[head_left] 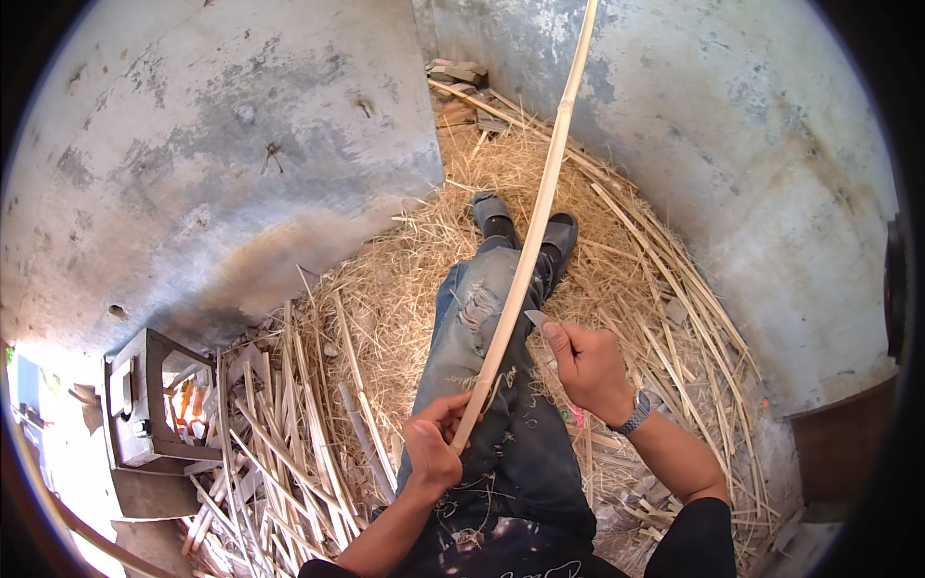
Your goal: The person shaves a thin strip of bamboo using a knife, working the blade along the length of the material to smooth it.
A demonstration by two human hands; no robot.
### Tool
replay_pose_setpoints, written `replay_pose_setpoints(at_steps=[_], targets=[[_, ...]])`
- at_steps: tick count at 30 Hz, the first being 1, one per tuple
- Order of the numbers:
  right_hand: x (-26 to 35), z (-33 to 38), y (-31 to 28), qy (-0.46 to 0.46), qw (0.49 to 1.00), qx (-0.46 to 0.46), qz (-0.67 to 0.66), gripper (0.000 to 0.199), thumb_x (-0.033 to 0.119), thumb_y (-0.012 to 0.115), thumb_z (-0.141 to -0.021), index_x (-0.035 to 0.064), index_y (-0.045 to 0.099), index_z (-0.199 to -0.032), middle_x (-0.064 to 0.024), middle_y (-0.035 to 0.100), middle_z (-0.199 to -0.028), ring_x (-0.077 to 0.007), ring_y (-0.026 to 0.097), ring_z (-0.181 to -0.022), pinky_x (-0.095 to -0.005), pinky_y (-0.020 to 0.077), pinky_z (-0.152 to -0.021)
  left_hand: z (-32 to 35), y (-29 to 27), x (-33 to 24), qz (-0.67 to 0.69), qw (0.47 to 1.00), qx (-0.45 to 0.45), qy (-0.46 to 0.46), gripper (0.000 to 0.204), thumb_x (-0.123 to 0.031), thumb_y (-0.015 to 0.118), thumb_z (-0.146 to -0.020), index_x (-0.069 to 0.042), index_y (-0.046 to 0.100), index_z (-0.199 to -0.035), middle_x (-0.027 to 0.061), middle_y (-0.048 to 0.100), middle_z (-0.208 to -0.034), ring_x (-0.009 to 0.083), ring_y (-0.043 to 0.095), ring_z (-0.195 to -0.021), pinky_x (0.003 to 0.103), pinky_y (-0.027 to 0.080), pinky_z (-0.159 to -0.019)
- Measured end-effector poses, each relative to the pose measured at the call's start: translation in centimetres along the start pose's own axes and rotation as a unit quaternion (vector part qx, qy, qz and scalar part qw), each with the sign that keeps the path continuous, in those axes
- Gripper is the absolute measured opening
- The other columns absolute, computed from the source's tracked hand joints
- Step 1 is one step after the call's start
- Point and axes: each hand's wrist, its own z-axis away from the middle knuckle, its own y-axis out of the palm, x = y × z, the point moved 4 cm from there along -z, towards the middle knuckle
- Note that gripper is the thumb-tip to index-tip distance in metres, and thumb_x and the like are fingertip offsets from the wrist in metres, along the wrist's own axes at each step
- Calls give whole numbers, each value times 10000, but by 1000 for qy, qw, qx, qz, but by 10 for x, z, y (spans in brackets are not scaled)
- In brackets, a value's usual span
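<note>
A long pale bamboo strip [529,255] slants up from my lap and runs out of the picture at the top. Its lower end is gripped in my left hand [436,445], with the fingers closed round it. My right hand [584,366] is wrapped round a knife [536,317], whose short blade tip sticks out past the thumb toward the strip. The blade looks a little apart from the strip's right edge; the knife's handle is hidden in my fist. Thin curled shavings [503,424] lie on my dark trousers under the strip.
Straw-like shavings [385,318] cover the floor round my outstretched legs. Split bamboo strips [313,424] lie heaped at the left, and more long strips [689,289] run along the right wall [752,144]. A metal-framed box [145,405] stands at the far left.
</note>
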Motion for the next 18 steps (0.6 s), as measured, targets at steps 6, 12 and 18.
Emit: replay_pose_setpoints(at_steps=[6, 12, 18], targets=[[12, 0, 12, -28, 999, -11, 20, 481, 359, 613, -1083, 52, 578, -713, -186, 557, -578, -388, 586, -493, -472, 422, -467, -1, 0, 0, -54, 998, -18, 35, 1107, -864, 190, -989, 93, 647, -1304, 141, 771, -967, 118, 653, -695, 237, 498, -594], [33, 48, 45, -122, 986, 86, 74, 435, 373, 643, -1061, 89, 563, -741, -143, 585, -572, -366, 623, -508, -467, 461, -460, -2, -4, 13, 11, 998, -48, 30, 1018, -786, 231, -1041, 106, 709, -1144, 99, 743, -867, 82, 574, -620, 224, 407, -538], [25, 45, 40, -117, 988, 66, 82, 452, 402, 657, -1046, 106, 564, -718, -126, 598, -553, -357, 629, -491, -461, 471, -446, -8, -1, -3, 12, 999, -51, 15, 1035, -839, 184, -1004, 51, 459, -1454, 142, 763, -910, 107, 644, -638, 217, 471, -572]])
